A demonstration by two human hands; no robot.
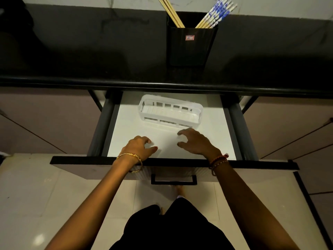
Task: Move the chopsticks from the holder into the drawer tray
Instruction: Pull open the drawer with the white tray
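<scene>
A black holder (191, 46) stands on the dark countertop. Plain wooden chopsticks (170, 10) lean out of its left side, and blue-and-white patterned chopsticks (217, 12) lean out of its right side. Below the counter a drawer (173, 162) is pulled out, with a white slotted tray (170, 112) lying at a slant toward its back. My left hand (139, 146) hovers over the drawer's front left, fingers curled and apart, holding nothing. Just in front of the tray's near edge is my right hand (195, 141), also empty with fingers spread.
The countertop's black rim (162, 85) overhangs the back of the drawer. The drawer has grey side walls (103, 123) and a black handle (173, 179) on its front. Closed cabinet fronts flank it. Pale floor tiles and my dark clothing lie below.
</scene>
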